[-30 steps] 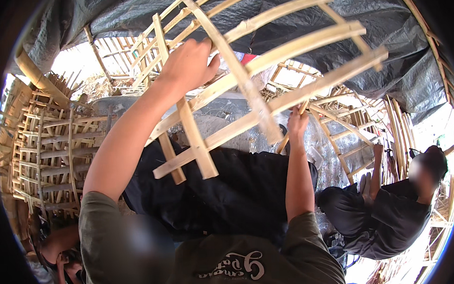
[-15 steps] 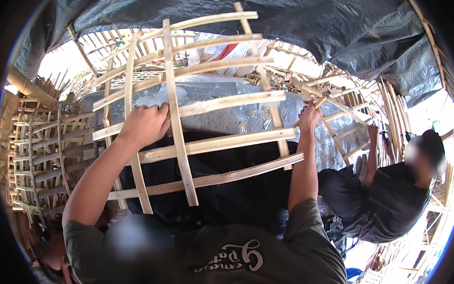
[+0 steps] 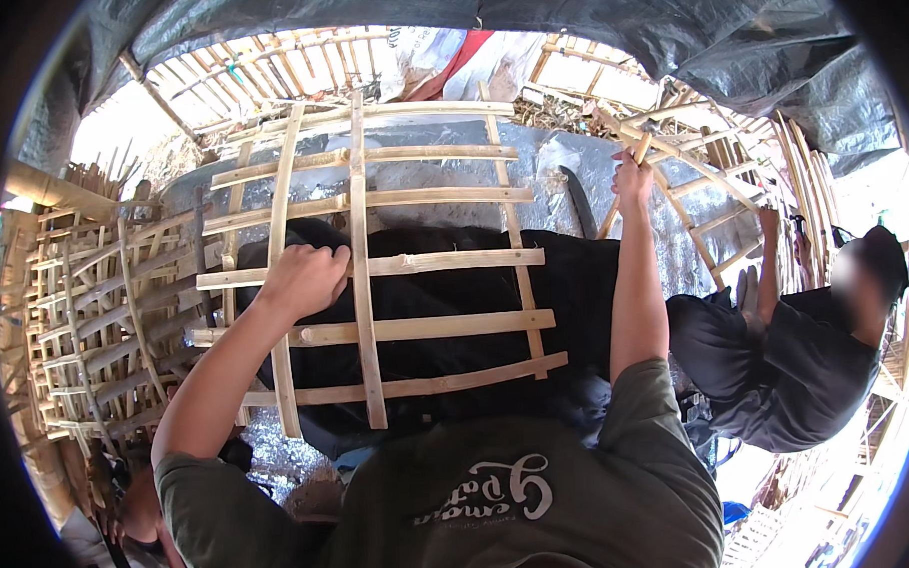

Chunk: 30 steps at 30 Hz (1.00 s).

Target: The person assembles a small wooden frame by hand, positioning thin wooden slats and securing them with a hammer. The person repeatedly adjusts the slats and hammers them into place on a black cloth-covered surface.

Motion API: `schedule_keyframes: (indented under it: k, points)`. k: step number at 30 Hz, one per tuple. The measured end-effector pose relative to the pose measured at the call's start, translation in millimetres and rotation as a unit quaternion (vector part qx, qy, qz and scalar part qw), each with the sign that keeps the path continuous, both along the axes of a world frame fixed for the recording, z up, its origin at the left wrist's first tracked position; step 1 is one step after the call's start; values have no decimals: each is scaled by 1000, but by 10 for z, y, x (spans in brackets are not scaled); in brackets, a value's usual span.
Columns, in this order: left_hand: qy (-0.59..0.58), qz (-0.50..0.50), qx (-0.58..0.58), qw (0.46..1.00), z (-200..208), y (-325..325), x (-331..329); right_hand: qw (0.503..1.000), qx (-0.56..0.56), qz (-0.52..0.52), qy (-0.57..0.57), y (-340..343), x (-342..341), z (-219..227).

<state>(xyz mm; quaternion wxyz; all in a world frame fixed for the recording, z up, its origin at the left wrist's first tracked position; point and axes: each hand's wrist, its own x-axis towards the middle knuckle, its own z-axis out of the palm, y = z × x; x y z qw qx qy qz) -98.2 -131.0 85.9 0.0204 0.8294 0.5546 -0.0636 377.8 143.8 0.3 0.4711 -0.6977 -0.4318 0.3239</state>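
Note:
My left hand (image 3: 306, 281) grips a bamboo lattice (image 3: 365, 357) by a slat, just left of its middle upright. Pale split-bamboo slats cross several uprights, and the lattice stands raised in front of my body. To the right, my raised right hand (image 3: 632, 181) is closed round a slim wooden handle (image 3: 644, 145); I cannot make out whether a tool head belongs to it. Behind the lattice, a dark curved blade-like piece (image 3: 578, 202) lies on a grey sheet (image 3: 410, 165). Black cloth (image 3: 445, 294) shows through the gaps.
A co-worker in black (image 3: 788, 372) sits at the right, a hand near another bamboo frame (image 3: 707, 210). Woven bamboo lattices (image 3: 96, 327) stand stacked at the left. A dark tarp (image 3: 666, 26) hangs overhead. Part of another person (image 3: 147, 505) shows at the lower left.
The lattice has come lower and nearer my body, and now looks more level, with my left hand still on it. My right hand has risen slightly in view, still holding the handle.

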Motion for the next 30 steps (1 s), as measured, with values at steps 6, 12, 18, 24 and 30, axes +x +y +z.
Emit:
schedule_keyframes:
  k: [6,12,18,24,30]
  points:
    - [-6,-28,-19,999,-27,25,30,999,-31,18,-22,-20,-40,67]
    - [-6,-26,-64,998,-33,49,29,996,-62,57,-8,33,-64,-26]
    - [-22,-42,-86,995,46,63,3,989,-98,89,-67,3,-120,34]
    - [-34,-52,-113,992,47,85,-7,983,-108,107,-99,-1,-121,43]
    - [-86,-40,-102,990,169,79,32,981,-119,127,-83,-51,-207,90]
